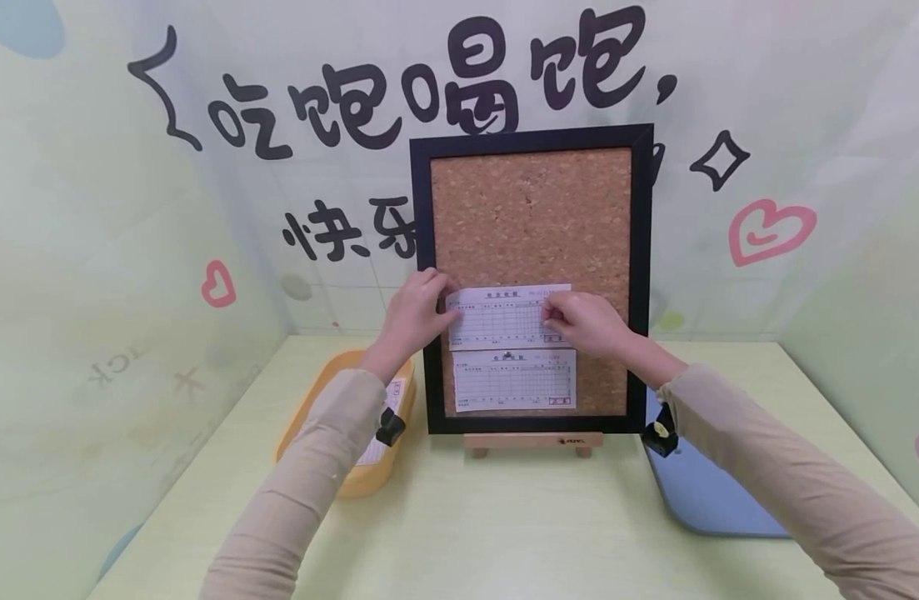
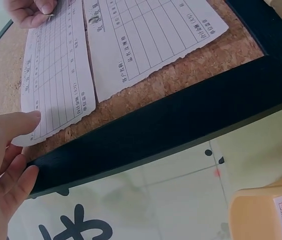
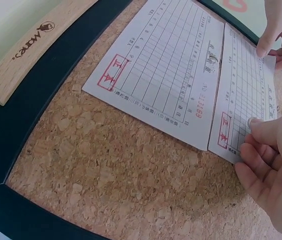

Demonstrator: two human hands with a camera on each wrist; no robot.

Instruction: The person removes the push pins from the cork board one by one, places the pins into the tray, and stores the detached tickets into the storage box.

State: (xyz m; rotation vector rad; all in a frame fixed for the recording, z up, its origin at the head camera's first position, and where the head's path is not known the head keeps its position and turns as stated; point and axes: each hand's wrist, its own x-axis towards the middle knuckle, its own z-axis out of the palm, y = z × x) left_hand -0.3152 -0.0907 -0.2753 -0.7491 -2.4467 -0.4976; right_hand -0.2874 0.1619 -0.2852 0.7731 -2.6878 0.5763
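Note:
A black-framed cork board (image 1: 534, 217) stands upright on a small wooden easel (image 1: 534, 440). Two paper receipt slips lie against it, one above the other. At the left end of the upper receipt (image 1: 496, 321), my left hand (image 1: 420, 308) pinches the corner, thumb on the front, other fingers by the frame (image 2: 156, 137). Near that slip's right end my right hand (image 1: 585, 321), fingers curled, pinches a tiny pin-like thing, mostly hidden by the fingertips, against the paper. A small clear pushpin (image 1: 507, 356) sits at the top middle of the lower receipt (image 1: 515, 383).
Left of the board is a yellow tray (image 1: 369, 479) with a printed slip (image 1: 395, 392) in it. To the right, partly under my right arm, lies a blue flat mat or board (image 1: 706, 500). A printed backdrop (image 1: 339, 175) rises close behind the frame.

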